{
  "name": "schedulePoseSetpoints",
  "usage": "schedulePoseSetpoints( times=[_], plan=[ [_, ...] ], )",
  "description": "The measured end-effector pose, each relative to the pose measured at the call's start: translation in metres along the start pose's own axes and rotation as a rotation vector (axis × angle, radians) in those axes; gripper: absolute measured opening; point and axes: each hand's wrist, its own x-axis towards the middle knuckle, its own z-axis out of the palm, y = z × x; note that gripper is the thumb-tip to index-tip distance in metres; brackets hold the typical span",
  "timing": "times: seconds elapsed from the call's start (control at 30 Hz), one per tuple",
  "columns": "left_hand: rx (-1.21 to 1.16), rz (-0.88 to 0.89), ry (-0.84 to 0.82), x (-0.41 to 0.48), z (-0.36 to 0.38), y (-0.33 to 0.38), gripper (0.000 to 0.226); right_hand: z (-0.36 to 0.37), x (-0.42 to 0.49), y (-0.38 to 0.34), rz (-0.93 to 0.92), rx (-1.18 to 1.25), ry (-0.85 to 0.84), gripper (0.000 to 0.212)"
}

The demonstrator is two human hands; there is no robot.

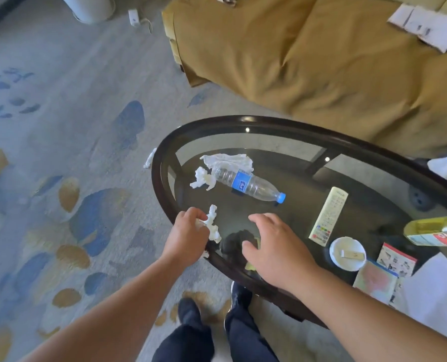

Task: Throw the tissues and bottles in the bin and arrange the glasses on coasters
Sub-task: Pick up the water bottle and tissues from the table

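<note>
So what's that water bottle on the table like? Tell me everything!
The water bottle is clear ribbed plastic with a blue label around its middle and a blue cap screwed on. It looks empty. It lies on its side on the glass table, cap pointing toward the remote control, its bottom end against a crumpled white tissue. Neither hand touches it.

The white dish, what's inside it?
Inside the white dish lies one small pale strip, perhaps a paper packet. Nothing else shows in it. The strip hides the bit of dish beneath it.
</note>
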Motion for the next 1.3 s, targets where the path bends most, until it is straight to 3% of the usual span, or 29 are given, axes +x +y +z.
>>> schedulePoseSetpoints(
  times=[0.3,0.4,0.57,0.67,0.8,1.0,1.3],
  plan=[
    [0.302,0.22,-0.069,0.074,0.058,-0.036,0.064,0.022,0.064,0.001,0.085,0.022,0.015,0.042],
    [0.559,0.284,-0.171,0.095,0.07,-0.054,0.078,0.03,0.083,-0.002,0.114,0.034,0.017,0.042],
    [0.824,0.389,-0.386,0.113,0.081,-0.079,0.065,0.038,0.107,-0.005,0.15,0.058,0.033,0.046],
    [0.7,0.405,-0.473,0.124,0.076,-0.077,0.049,0.04,0.118,-0.008,0.17,0.06,0.038,0.052],
    [0.464,0.329,-0.309,0.142,0.04,-0.064,0.022,0.039,0.128,-0.014,0.209,0.063,0.044,0.054],
    [0.341,0.28,-0.139,0.188,-0.015,-0.047,0.052,0.034,0.144,-0.022,0.228,0.086,0.083,0.053],
    [0.324,0.283,-0.077,0.207,-0.015,-0.022,0.02,0.03,0.164,-0.005,0.231,0.1,0.079,0.052]
  ],
)
